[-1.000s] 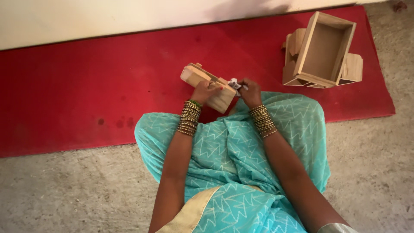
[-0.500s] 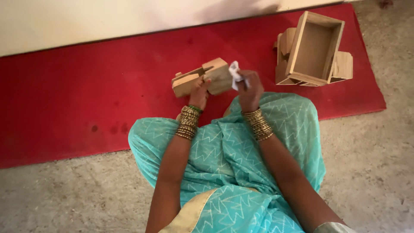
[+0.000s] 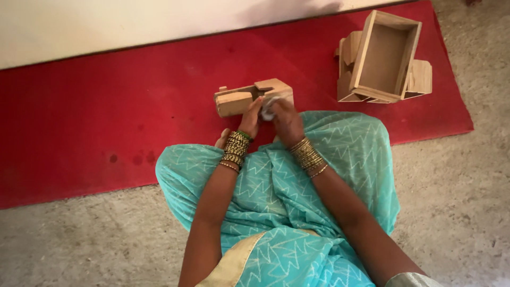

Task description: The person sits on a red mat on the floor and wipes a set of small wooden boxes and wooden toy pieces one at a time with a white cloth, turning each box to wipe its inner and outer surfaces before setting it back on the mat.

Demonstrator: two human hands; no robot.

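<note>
Pale wood is what you are working on: a small wooden block piece (image 3: 249,98) with a dark slot cut into its top, lying on its long side over the red mat (image 3: 106,106) just beyond your knees. Your left hand (image 3: 254,112) comes up from below and its fingers close on the near face of the block, so that grip is shut on the wood. Your right hand (image 3: 284,119) sits just beside it at the block's right end, curled tight around a small whitish scrap (image 3: 269,106), perhaps cloth or paper; what kind it is cannot be told, but the fingers are closed over it and it is pressed against the block. Both your wrists carry stacks of gold bangles (image 3: 236,150), and your lap is covered by turquoise cloth (image 3: 297,212) with a pale zigzag pattern.

Further out, toward the far right corner of the mat, an open wooden box (image 3: 383,56) stands tilted, its hollow facing up at you, resting on top of several more wooden pieces (image 3: 419,77) that stick out on either side. They lie well apart from your hands. The mat lies on a rough grey concrete floor (image 3: 79,244), and a white wall (image 3: 106,21) runs along its far edge.
</note>
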